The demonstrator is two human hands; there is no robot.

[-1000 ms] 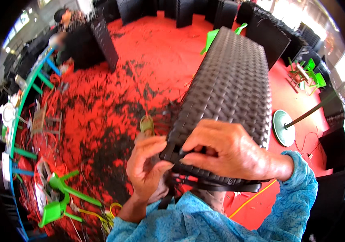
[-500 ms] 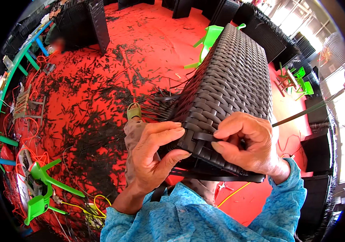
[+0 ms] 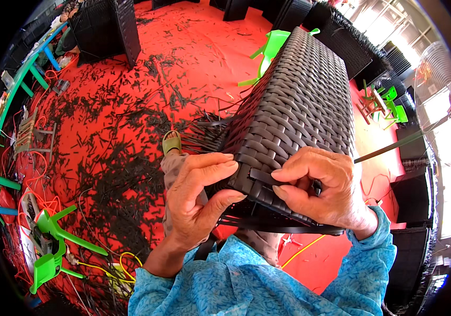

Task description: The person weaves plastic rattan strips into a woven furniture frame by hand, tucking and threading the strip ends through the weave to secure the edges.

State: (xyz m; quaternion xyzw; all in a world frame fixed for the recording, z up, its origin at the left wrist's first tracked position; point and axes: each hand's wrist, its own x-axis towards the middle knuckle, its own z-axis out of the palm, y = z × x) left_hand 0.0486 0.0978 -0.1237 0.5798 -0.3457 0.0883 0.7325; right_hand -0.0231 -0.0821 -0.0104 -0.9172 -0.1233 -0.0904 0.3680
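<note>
A dark brown-black woven wicker piece [image 3: 304,95], box-like and long, stands tilted in front of me, its near end close to my body. My left hand [image 3: 196,197] grips its near left corner, thumb below and fingers above. My right hand [image 3: 323,184] pinches a flat black weaving strip [image 3: 261,176] between thumb and forefinger at the near top edge. The strip lies across the weave near the corner; my right palm hides its other end. Loose dark strip ends [image 3: 207,136] stick out from the piece's left side.
Cut black scraps [image 3: 125,184] litter the red floor [image 3: 209,37]. Green plastic chairs [image 3: 51,247] stand at lower left, beyond the piece and at right. A yellow cord [image 3: 302,252] runs by my legs. Dark woven panels [image 3: 104,31] and a stand fan [image 3: 436,71] surround the space.
The strip at the near edge, raised in a small loop before, now lies flatter. My right fingertips have shifted slightly left along it; the left hand keeps its hold on the corner.
</note>
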